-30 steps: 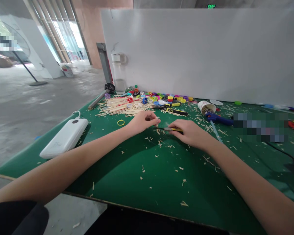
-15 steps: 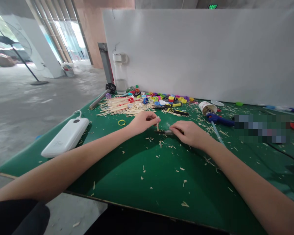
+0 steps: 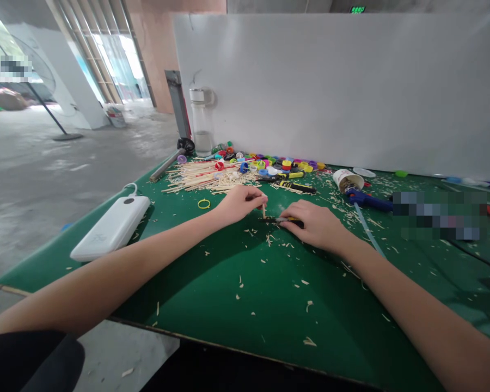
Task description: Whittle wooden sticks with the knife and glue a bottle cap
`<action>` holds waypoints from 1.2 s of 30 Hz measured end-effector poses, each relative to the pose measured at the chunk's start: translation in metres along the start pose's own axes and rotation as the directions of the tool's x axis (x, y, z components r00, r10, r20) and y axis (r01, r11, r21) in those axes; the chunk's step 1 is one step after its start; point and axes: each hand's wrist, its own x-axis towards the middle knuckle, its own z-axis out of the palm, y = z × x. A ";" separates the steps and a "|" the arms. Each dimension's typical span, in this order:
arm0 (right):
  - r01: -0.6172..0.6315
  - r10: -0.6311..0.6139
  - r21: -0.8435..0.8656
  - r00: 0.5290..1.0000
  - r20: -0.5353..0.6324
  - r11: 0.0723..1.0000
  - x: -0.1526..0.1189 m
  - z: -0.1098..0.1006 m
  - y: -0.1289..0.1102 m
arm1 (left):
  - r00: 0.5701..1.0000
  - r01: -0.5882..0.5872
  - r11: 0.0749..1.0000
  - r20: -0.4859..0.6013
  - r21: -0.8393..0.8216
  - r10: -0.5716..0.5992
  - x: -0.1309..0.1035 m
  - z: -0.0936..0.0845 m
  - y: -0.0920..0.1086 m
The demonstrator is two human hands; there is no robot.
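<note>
The wooden stick (image 3: 264,211) was between my two grips, and it was my left grip (image 3: 242,204) that had it: thumb and fingers were closed on its upper part, so it lay straight below my fingertips. Its long axis ran close to upright, with a short length showing under the pinch. My right grip (image 3: 313,222) was closed around the handle of a craft knife (image 3: 294,221), and from there the stick lay to the left, just beyond my fingers. The knife's blade (image 3: 269,220) pointed left, nearly level, so it ran across the stick's line at the lower end. The two looked to be touching there, though I could not tell whether the edge was biting in. Pale shavings (image 3: 269,238) lay below and nearer to me on the green tabletop (image 3: 212,316).

As for writing, I could read none of it. The white power bank (image 3: 110,228) to my left had faint grey marks on its face, too pale to make out. The paper cup (image 3: 340,179), tipped on its side, carried some print, too small to read. The yellow-and-black tool (image 3: 297,187) near the pile of sticks (image 3: 200,173) showed no brand I could name. High at the back, a green sign (image 3: 357,9) was lit, its characters too small to tell. I saw no label on the clear bottle (image 3: 203,122) by the white board (image 3: 335,87).
</note>
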 end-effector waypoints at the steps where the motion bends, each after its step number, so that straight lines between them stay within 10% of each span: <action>1: -0.020 0.019 -0.003 0.999 -0.032 1.000 0.000 0.001 0.000 | 1.000 -0.016 1.000 0.003 0.003 0.016 0.000 0.000 0.000; 17: -0.084 0.072 -0.062 0.982 -0.175 0.995 -0.001 0.010 -0.005 | 0.981 0.128 0.992 -0.147 0.019 -0.124 -0.005 0.007 0.014; 36: -0.068 0.068 0.024 0.998 -0.008 0.997 0.012 0.006 0.000 | 0.971 -0.197 0.968 0.166 0.155 0.171 0.005 -0.004 0.012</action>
